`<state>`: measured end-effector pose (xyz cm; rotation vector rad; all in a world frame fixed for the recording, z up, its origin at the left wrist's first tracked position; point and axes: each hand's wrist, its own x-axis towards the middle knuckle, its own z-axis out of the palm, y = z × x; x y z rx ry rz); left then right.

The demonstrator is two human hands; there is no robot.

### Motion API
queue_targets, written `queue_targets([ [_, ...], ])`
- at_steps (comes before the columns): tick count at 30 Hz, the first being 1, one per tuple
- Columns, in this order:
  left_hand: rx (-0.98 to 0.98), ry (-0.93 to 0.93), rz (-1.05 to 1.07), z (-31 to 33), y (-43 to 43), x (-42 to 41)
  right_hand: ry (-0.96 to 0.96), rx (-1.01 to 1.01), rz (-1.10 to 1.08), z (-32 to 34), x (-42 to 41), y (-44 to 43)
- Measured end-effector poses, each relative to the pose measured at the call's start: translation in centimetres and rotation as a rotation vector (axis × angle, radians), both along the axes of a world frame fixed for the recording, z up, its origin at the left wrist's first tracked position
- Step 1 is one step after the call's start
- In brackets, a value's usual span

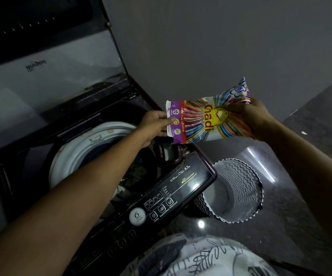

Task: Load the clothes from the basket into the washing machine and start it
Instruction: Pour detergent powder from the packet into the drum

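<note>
Both hands grip a "Ghadi" detergent packet, the left hand pinching its purple end, the right hand clenched on the other, above the open Whirlpool washer, its "DETERGENT" drawer just below, the basket at five o'clock.

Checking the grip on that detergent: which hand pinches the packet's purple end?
The left hand pinches the purple end of the detergent packet, above the washing machine. The right hand grips the opposite, rainbow-striped end.

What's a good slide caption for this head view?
Both hands hold a detergent packet above the open washer.
</note>
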<state>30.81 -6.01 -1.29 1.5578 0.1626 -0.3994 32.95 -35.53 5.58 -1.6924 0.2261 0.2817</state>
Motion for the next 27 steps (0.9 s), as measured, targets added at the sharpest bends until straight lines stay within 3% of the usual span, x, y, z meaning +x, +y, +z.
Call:
queue_targets([
  [18, 0.018, -0.006, 0.001, 1.0, -0.5, -0.1, 0.036, 0.013, -0.025, -0.6, -0.2, -0.7],
  [27, 0.087, -0.078, -0.064, 5.0, -2.3, 0.9, 0.211, 0.240, -0.091, -2.6, -1.9, -2.0],
])
